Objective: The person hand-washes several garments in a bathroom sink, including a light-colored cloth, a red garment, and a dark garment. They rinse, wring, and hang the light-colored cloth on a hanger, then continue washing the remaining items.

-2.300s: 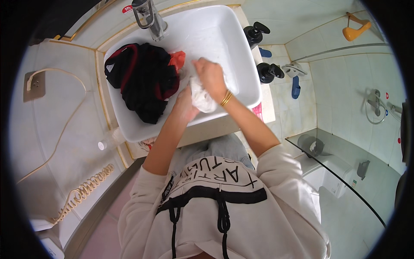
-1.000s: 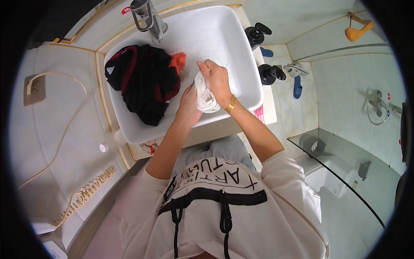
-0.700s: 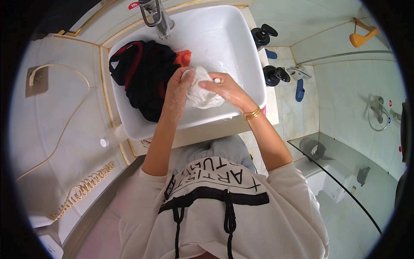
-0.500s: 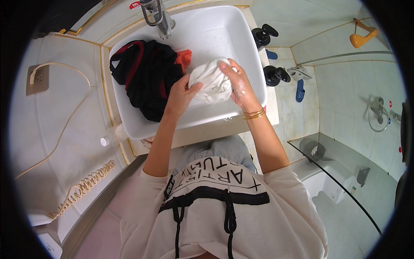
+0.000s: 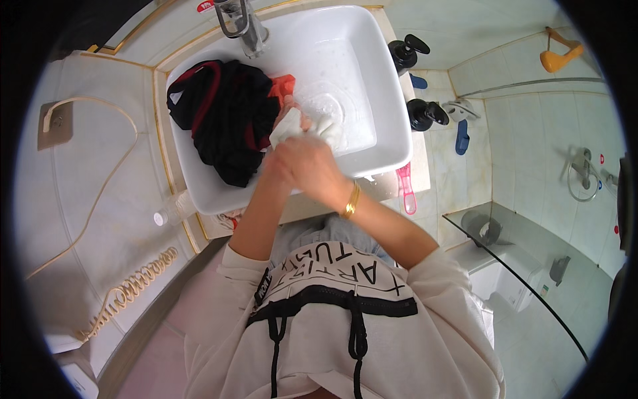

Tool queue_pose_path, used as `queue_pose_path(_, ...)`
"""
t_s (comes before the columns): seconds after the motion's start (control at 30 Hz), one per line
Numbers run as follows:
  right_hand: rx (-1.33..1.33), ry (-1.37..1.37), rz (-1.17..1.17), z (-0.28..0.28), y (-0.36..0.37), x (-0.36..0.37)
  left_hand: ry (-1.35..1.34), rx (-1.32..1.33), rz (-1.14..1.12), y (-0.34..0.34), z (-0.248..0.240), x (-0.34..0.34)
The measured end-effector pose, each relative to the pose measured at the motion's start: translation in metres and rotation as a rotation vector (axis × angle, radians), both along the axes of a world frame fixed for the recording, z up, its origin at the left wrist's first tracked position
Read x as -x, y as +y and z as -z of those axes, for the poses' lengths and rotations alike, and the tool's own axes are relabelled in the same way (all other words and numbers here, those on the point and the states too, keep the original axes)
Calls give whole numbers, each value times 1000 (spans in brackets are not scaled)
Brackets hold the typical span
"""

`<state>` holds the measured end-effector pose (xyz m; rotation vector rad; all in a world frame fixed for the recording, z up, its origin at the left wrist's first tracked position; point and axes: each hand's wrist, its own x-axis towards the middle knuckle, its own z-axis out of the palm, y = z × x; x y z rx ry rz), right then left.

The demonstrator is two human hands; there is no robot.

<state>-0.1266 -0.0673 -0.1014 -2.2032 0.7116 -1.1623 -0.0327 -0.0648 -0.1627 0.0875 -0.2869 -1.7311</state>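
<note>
Over the white sink [image 5: 359, 60], both hands are closed on a bunched white cloth [image 5: 287, 126]. My right hand [image 5: 312, 163] crosses in front of my left hand [image 5: 275, 165] and is slightly smeared by motion. Much of the left hand is hidden behind it. Folds of the cloth stick out beyond the hands, low over the basin. To the left in the sink lies a heap of black clothing [image 5: 229, 126] with dark red trim. Beside it, next to the cloth, is an orange-red piece of fabric [image 5: 284, 86].
A metal faucet [image 5: 249, 33] stands at the sink's far edge. Two black pump bottles [image 5: 403, 56] [image 5: 422, 114] stand on the right. A pink brush-like handle [image 5: 406, 189] overhangs the counter's front edge. Left of the sink lies a clear bottle [image 5: 174, 209]; a glass panel [image 5: 531, 266] is at right.
The hands have drawn together and moved left and nearer to me, the right crossing over the left. The cloth is bunched tighter. Rippling water and the pink handle now show.
</note>
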Motion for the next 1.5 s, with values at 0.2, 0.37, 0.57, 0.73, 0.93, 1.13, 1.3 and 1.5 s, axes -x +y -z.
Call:
queue_pose_path(0.2, -69, 354, 306, 50, -46, -5, 733, -483, -5, 9, 3, 21)
queue_pose_path(0.37, -6, 625, 505, 45, -31, -14, -512, -906, -216, 7, -2, 12)
queue_pose_path(0.57, -94, 170, 284, 25, -7, -15, -150, 17, -56, 5, 33, -4)
queue_pose_path(0.73, -206, 132, 313, 12, -12, -11, 64, -442, -311, 24, 64, -15)
queue_pose_path(0.93, -271, 134, 479, 40, -23, 2, -631, -741, -240, 23, -9, 24)
queue_pose_path(1.13, -935, -620, 266, 89, -61, 35, -645, -655, -175, 18, -47, 33)
queue_pose_path(1.3, -347, -78, 229, 32, -17, 27, -399, -600, -315, 13, -8, 14)
queue_pose_path(1.5, -89, 308, 226, 8, -23, 12, -375, -459, -236, 10, 13, 35)
